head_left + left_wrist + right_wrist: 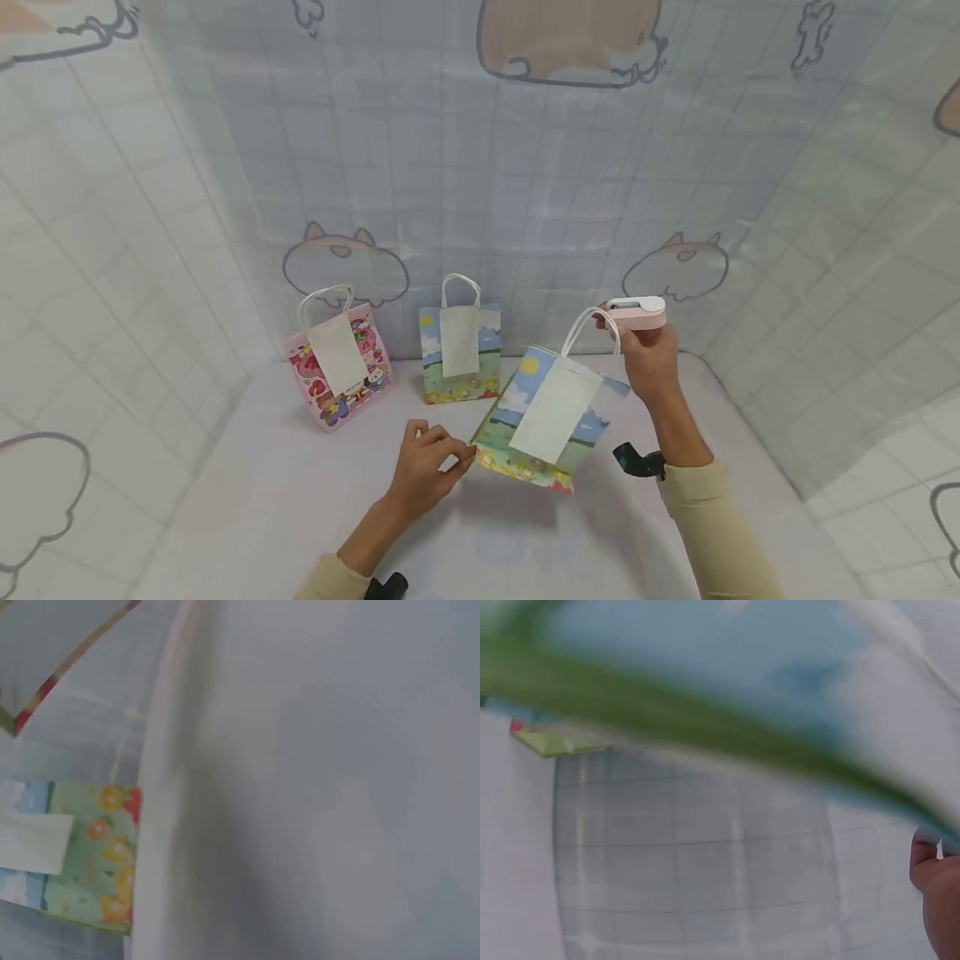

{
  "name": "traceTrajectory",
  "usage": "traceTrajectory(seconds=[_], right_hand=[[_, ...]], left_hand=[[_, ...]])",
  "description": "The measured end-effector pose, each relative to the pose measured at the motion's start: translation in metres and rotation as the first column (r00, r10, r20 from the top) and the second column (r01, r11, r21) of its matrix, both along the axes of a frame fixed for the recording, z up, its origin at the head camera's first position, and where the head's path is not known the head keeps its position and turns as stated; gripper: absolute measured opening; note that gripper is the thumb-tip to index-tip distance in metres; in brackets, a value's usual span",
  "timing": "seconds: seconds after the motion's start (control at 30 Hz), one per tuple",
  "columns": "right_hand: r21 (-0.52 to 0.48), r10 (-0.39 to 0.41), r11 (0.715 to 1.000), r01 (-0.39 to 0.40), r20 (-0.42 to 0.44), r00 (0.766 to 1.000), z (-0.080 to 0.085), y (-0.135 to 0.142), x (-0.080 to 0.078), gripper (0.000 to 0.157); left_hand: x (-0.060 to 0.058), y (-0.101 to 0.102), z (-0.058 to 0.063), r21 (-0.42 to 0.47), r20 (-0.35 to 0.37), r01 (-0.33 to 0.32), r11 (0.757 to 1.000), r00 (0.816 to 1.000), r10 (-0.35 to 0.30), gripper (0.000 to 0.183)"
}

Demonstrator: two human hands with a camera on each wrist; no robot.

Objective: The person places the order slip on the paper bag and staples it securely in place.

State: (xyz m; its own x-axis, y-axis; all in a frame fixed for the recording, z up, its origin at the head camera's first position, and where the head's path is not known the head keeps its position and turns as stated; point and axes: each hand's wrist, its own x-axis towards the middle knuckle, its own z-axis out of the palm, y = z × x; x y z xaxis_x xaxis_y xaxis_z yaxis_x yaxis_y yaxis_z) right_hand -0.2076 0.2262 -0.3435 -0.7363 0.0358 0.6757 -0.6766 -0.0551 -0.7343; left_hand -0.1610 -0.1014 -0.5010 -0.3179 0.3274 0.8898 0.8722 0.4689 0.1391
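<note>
My left hand [429, 468] pinches the lower left corner of a blue-and-green paper gift bag [517, 398], tilted above the table. It has a sun, clouds and flowers printed on it, a white label [557, 410] on its front and white handles [577, 329]. A small pink-and-white handheld device [637, 313], its kind unclear, is in my right hand [651, 362], by the handles. Whether that hand also grips a handle, I cannot tell. In the right wrist view, the bag's blurred side [705, 660] crosses the top; part of a hand [939, 892] shows at the right edge.
A matching blue-and-green bag [491, 354] stands behind, near the back wall. Left of it a pink cartoon-print bag [375, 346] leans at an angle. The white table [247, 500] is enclosed by grid-patterned sheets [525, 167] at the back and sides.
</note>
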Motion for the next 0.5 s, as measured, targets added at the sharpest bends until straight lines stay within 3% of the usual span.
traceTrajectory(seconds=[0.17,0.27,0.37,0.5], right_hand=[[0.061,-0.067,0.996,0.062,0.085,0.994,-0.011,-0.005,0.000,0.022],[0.119,-0.194,0.976,0.180,0.119,0.974,-0.022,-0.013,0.001,0.023],[0.159,-0.341,0.933,0.323,0.098,0.935,-0.027,-0.023,0.001,0.021],[0.187,-0.496,0.854,0.486,0.011,0.868,-0.027,-0.032,-0.002,0.017]], left_hand=[[0.002,0.004,0.000,-0.008,0.073,-0.012,1.000,0.997,0.013,0.014],[0.004,0.005,-0.001,-0.012,0.064,-0.016,1.000,0.998,0.017,0.019],[0.006,0.007,-0.001,-0.014,0.061,-0.020,1.000,0.998,0.021,0.020],[0.007,0.010,0.002,-0.022,0.055,-0.001,1.000,0.998,0.002,0.015]])
